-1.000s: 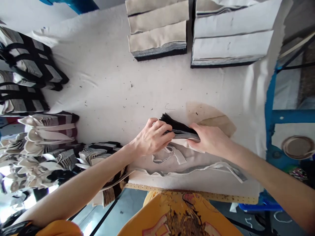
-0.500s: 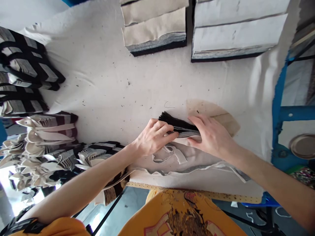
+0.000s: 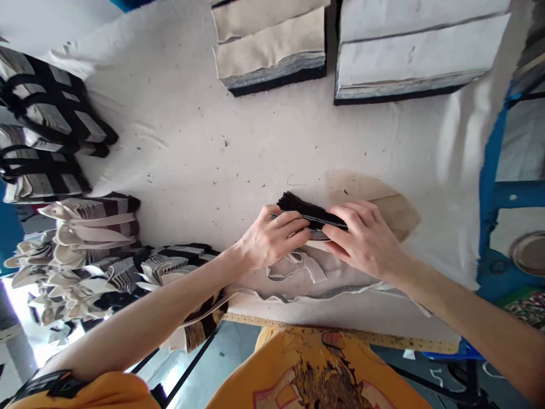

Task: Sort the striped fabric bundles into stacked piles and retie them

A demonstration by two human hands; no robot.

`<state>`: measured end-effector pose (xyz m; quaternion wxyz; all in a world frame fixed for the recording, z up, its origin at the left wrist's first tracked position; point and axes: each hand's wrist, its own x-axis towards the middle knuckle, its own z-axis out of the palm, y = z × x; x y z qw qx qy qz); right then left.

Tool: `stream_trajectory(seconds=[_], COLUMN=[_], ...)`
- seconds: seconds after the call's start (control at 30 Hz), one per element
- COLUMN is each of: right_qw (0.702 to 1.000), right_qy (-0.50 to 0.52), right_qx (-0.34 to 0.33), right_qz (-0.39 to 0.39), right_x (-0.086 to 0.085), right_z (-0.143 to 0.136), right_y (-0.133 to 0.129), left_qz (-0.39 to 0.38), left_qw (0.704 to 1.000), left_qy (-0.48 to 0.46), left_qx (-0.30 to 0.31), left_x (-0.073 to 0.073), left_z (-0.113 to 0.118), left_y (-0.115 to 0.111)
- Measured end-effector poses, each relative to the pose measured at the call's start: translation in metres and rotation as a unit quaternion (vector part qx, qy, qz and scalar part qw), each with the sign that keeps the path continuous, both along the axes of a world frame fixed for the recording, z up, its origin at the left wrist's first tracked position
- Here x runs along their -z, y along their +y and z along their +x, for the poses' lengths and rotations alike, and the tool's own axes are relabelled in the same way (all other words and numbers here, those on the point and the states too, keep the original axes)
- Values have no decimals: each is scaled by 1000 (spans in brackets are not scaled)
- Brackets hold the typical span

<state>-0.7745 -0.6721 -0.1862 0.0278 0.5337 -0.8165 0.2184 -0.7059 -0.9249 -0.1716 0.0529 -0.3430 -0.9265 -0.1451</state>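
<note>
A small stack of black fabric pieces [image 3: 313, 212] with pale layered edges lies between my hands near the front of the cloth-covered table [image 3: 238, 147]. My left hand [image 3: 276, 236] is closed over the stack's left end, with its fingertips hidden among the layers. At the right end, my right hand [image 3: 360, 236] grips the stack between thumb and fingers. Just below the stack lies a loose looped fabric strip [image 3: 313, 268]. A longer pale strip [image 3: 272, 297] runs along the table's front.
Beige fabric stacks [image 3: 272, 54] and white fabric stacks [image 3: 421, 54] stand at the back. Black-and-grey tied bundles [image 3: 51, 113] and several curled fabric bundles [image 3: 93, 221] line the left side. A tan patch [image 3: 394, 213] lies beside my right hand. Blue metal framing [image 3: 494, 170] borders the right edge.
My right fingers have drawn in closer along the stack, and the thumb now presses nearer its striped edge. My left hand stays on the left end. The whole view has shifted slightly.
</note>
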Motion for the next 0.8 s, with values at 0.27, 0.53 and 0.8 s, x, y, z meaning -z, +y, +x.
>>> stream_trajectory(seconds=[0.27, 0.53, 0.8], right_qw=[1000, 999, 998], right_qy=[14, 36, 3], right_qx=[14, -13, -56], right_qz=[-5, -34, -16], right_x=[3, -12, -33], right_z=[11, 28, 44], right_y=[1, 9, 13], left_qz=[14, -35, -35], left_qw=[998, 999, 997], left_qy=[35, -9, -54], left_qx=[41, -18, -39], left_x=[-2, -15, -26], left_z=[-1, 5, 33], left_y=[-1, -20, -40])
